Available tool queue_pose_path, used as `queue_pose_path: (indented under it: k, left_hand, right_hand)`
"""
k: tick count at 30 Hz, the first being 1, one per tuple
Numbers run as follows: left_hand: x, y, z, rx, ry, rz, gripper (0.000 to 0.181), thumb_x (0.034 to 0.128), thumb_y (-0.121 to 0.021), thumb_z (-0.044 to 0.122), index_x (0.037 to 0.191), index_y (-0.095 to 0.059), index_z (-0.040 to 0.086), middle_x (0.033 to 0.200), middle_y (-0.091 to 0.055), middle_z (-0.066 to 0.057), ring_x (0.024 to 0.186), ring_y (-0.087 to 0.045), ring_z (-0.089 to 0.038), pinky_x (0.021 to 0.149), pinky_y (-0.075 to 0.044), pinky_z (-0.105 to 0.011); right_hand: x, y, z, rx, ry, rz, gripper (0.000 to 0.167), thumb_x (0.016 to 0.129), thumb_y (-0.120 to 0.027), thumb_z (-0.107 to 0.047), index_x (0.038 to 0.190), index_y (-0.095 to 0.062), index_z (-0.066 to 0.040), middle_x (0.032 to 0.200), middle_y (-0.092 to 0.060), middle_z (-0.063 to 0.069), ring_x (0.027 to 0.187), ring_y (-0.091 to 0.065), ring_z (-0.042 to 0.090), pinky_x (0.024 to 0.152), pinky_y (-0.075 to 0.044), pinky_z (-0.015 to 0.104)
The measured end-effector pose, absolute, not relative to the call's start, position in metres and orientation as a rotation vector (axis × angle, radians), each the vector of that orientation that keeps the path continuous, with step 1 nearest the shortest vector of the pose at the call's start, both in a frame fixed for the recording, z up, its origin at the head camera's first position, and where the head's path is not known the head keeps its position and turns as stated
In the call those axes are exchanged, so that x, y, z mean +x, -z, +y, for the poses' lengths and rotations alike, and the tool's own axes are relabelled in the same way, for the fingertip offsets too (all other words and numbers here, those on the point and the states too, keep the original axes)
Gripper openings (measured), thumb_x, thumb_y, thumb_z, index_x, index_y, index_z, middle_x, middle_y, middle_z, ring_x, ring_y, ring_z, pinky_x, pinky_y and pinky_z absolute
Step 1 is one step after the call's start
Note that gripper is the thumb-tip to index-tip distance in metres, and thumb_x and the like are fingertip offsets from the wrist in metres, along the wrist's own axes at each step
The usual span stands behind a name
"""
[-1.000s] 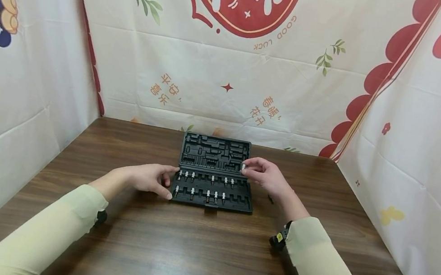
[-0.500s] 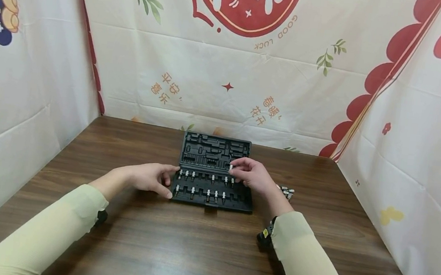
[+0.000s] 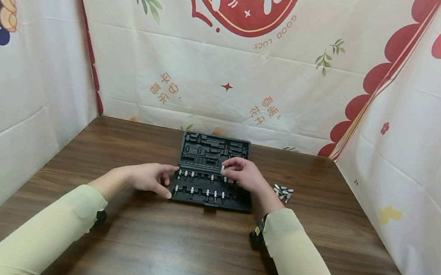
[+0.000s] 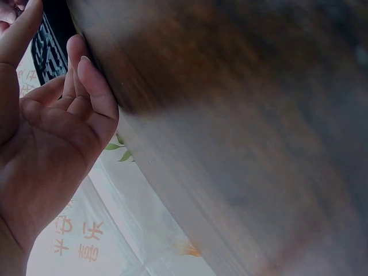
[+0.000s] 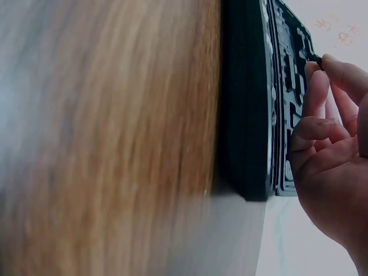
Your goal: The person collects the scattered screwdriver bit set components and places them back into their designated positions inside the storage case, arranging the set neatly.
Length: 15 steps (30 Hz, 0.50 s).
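Socket bit point(image 3: 223, 168) is in the right hand point(image 3: 244, 175), pinched between thumb and fingers, so on my head feed that's the one to watch. It lines up with the hinge of the open black case point(image 3: 240, 203), just behind the back-row bits point(image 3: 192, 175); can't tell from here how high it's held. What I reckon any next move hangs on: slots lie on the near side of the fingertips, and the bit's long axis runs about the same way on screen as the seated ones, so not much twisting needed. Right hand's clearly the nearer one. Left hand point(image 3: 148, 177) sits at the case's left end, thumb and forefinger spread, touching the edge. Loose bits point(image 3: 284, 193) lie in a little heap on the table point(image 3: 150, 247), off to the right.

Left wrist cam: palm and relaxed, slightly bent fingers beside the case, nothing gripped that I can see. Doesn't help me with the bit.

Right wrist cam: fingertips closed on the bit, only a dark end poking out on the case side, lid point(image 5: 290, 52) right behind it. Most of it's hidden by the fingers.
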<state>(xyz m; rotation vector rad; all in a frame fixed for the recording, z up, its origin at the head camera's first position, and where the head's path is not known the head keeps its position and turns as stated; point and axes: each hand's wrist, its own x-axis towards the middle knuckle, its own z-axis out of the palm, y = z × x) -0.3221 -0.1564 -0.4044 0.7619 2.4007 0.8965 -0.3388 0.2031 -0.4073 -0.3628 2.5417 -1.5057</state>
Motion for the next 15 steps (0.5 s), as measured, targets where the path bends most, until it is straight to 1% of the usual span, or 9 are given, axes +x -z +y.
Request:
queue_pose_path:
  k: [5,11,15]
  left_hand:
    - [-0.322,0.405,-0.157,0.769,-0.896,2.402,0.099,0.0954,-0.088,0.029,0.171,-0.032,0.001,0.110,-0.064,-0.008,0.091,-0.056,-0.017,0.082,-0.046,-0.036]
    - [-0.323,0.406,-0.157,0.769,-0.893,2.404,0.099,0.0953,-0.089,0.030,0.171,-0.033,0.002,0.110,-0.064,-0.007,0.090,-0.056,-0.017,0.082,-0.046,-0.035]
    - [-0.324,0.407,-0.157,0.769,-0.884,2.412,0.098,0.0955,-0.088,0.031,0.171,-0.033,0.002,0.110,-0.064,-0.006,0.090,-0.056,-0.017,0.082,-0.046,-0.035]
  right_hand:
    - [-0.339,0.408,0.197,-0.397,1.504,2.537,0.033,0.103,-0.078,-0.018,0.132,-0.072,-0.004,0.106,-0.081,0.009,0.082,-0.069,0.020,0.068,-0.050,0.030]
    - [-0.339,0.407,0.191,-0.410,1.492,2.531,0.032,0.101,-0.081,-0.021,0.129,-0.074,-0.007,0.107,-0.082,0.007,0.080,-0.069,0.018,0.070,-0.051,0.032]
    - [-0.341,0.409,0.188,-0.427,1.477,2.524,0.033,0.101,-0.081,-0.022,0.130,-0.075,-0.006,0.110,-0.082,0.008,0.086,-0.071,0.021,0.074,-0.054,0.033]
